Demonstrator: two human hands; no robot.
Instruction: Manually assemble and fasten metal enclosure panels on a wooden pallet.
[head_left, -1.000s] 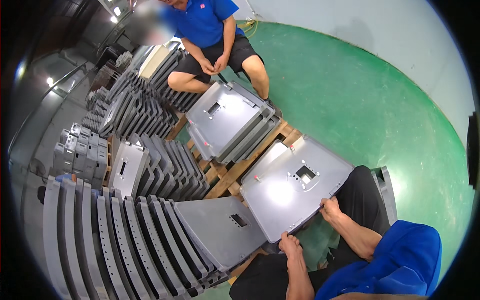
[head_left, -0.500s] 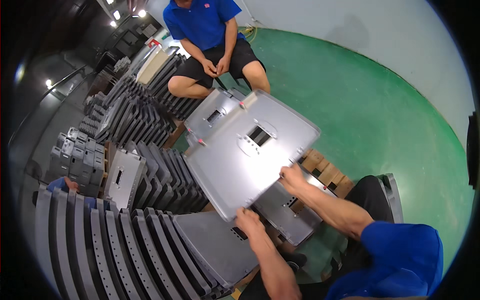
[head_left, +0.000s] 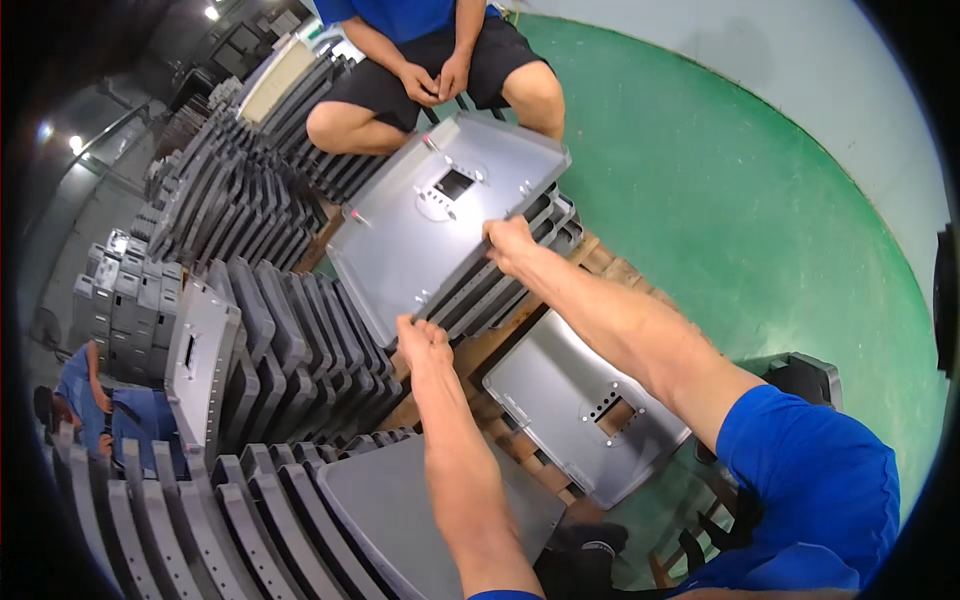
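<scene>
A silver sheet-metal panel (head_left: 400, 262) with a square cutout and two small red pieces lies on top of a stack of similar panels (head_left: 505, 275). My left hand (head_left: 424, 342) is closed at its near left corner, and the fingertips are partly hidden. Farther right along the same near edge, my right hand (head_left: 510, 243) is curled on the rim. Below my forearms rests another flat panel (head_left: 550, 365) with a rectangular opening and small round holes. Beside my left forearm is a plain grey panel (head_left: 400, 500).
Rows of upright grey panels (head_left: 290, 330) stand on the left. Across from me sits a person with joined hands (head_left: 440, 82). Another person in blue (head_left: 145, 410) is at far left. Wooden pallet blocks (head_left: 610, 268) show under the stack, on the green floor (head_left: 720, 240).
The panel in my hands has moved away from me onto the far stack, covering the panel there. My arms have stretched forward, and the lower flat panel is more exposed.
</scene>
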